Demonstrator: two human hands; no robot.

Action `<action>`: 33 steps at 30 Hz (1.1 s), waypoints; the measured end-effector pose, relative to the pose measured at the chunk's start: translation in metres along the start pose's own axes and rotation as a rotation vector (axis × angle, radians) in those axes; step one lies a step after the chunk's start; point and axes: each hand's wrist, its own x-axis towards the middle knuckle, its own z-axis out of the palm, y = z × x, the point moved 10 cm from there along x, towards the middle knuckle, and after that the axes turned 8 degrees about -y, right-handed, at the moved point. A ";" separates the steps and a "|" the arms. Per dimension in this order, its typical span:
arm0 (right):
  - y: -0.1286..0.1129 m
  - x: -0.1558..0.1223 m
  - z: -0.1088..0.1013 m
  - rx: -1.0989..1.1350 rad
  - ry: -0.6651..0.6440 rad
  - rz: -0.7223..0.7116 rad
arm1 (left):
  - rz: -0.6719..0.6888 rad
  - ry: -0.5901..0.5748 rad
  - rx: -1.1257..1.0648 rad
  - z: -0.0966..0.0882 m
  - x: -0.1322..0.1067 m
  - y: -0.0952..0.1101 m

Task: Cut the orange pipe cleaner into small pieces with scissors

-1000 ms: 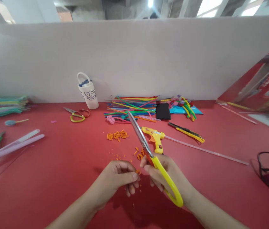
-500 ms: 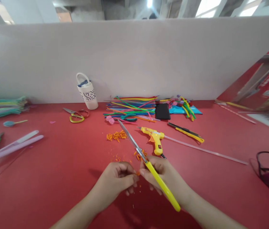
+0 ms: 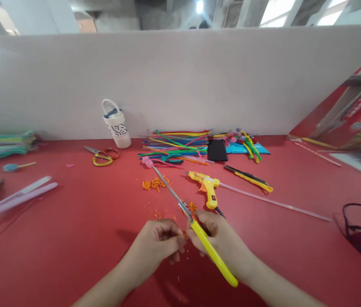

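My left hand (image 3: 163, 239) is closed in a pinch on a small orange piece (image 3: 184, 235), which shows between its fingertips. In my right hand (image 3: 220, 238) is a pair of scissors (image 3: 211, 249) with a long yellow handle, its blades pointing up and to the left. My right fingertips are close to the orange piece; whether they touch it I cannot tell. Just beyond the hands lies a small heap of orange bits (image 3: 192, 207), partly behind the scissors. A larger orange heap (image 3: 155, 183) sits farther back, with crumbs scattered in front of it.
A yellow glue gun (image 3: 208, 185) with a clear stick lies beyond my right hand. Behind are pipe cleaners (image 3: 177, 143), a black phone (image 3: 217, 150) and a white cup (image 3: 118, 130). Other scissors (image 3: 102, 157) lie left; a craft knife (image 3: 251, 178) lies right. A white partition (image 3: 180, 76) rises behind.
The scissors have swung slightly, their tip moving left and a little nearer. My left hand keeps its pinch, almost unmoved. The view has shifted very slightly.
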 end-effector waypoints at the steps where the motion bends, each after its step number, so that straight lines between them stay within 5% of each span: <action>1: 0.000 0.000 -0.002 -0.014 0.009 0.001 | 0.000 0.000 0.007 0.000 0.000 0.000; 6: 0.003 0.003 -0.046 -0.309 0.263 0.038 | 0.069 0.043 0.251 -0.010 -0.002 0.016; 12: 0.010 0.019 -0.081 -0.490 0.401 0.028 | 0.278 0.303 0.730 -0.041 -0.010 0.050; 15: 0.007 0.021 -0.083 -0.523 0.420 0.001 | 0.288 0.392 0.764 -0.054 -0.012 0.051; 21: 0.000 0.013 -0.085 -0.432 0.408 -0.020 | 0.243 0.370 0.604 -0.069 -0.008 0.043; 25: 0.001 0.013 -0.086 -0.369 0.390 -0.037 | 0.382 0.371 0.848 -0.064 -0.010 0.072; 33: 0.003 0.014 -0.076 -0.322 0.348 -0.072 | 0.292 0.254 1.332 -0.060 0.028 0.080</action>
